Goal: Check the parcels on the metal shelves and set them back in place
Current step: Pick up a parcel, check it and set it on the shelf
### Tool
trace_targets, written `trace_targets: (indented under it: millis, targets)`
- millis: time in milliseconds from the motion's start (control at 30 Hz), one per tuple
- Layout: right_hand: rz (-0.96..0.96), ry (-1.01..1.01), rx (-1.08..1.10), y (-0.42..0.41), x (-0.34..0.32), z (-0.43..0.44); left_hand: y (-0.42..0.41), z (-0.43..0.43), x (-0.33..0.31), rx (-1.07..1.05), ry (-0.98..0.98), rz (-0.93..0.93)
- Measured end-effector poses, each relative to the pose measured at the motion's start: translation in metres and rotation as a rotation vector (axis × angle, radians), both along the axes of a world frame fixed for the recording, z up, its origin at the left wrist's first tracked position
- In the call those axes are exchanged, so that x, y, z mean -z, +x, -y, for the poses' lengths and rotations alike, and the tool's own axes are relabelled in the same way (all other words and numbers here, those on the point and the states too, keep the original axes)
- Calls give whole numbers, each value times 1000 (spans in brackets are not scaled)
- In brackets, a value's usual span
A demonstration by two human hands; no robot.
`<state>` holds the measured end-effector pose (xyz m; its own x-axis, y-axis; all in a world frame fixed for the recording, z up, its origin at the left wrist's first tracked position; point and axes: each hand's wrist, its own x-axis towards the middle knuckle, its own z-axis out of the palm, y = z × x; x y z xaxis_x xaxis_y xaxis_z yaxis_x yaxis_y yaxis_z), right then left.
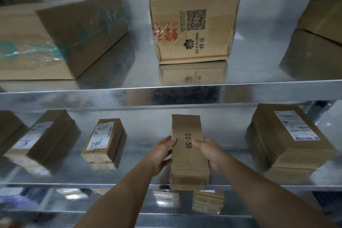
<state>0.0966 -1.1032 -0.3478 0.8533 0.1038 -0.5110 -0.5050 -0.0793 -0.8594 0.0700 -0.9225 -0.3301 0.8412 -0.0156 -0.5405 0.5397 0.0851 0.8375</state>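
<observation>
Left hand (162, 151) and right hand (210, 151) each close a curled-finger grip on a long side of the narrow box (187, 129) marked DS-5B, at the middle shelf's (129, 170) front edge. Judged mid-check: setting it back remains; other parcels (103, 139) lie shelved.

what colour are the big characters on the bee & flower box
Red characters, best in the head view.
</observation>
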Motion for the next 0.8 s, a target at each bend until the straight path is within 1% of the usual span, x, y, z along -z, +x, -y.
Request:
trace_targets:
  millis: [67, 167, 300, 400, 467, 500, 567, 633, 700, 800]
  targets:
    - [-8, 15, 8, -1, 0, 7, -3, -4, 1, -72, -34, -24]
    - [-32, 100, -1, -4, -2, 14, -6, -6, 6, -156, 3, -78]
    - [-62, 201, -13, -8, -3, 16, -11, -8, 10, -130, -74, -187]
    - [-33, 239, 34, -11, -4, 15, -13, -14, 4, -109, -141, -181]
    - [36, 201, 70, -11, -4, 13, -13, -17, 1, -110, -170, -133]
    - [74, 151, 74, -12, -5, 12, -12, -19, 1, -117, -161, -106]
    - [156, -13, 57, -11, -5, 10, -9, -20, 0, -118, -123, -57]
    - [203, -114, 25, -7, -6, 5, -6, -21, -3, -119, -95, -15]
    - [174, -130, 9, -5, -9, -2, -5, -23, -6, -105, -47, 13]
    - [74, -140, -13, -1, -14, -10, -5, -24, -10, -62, 43, 21]
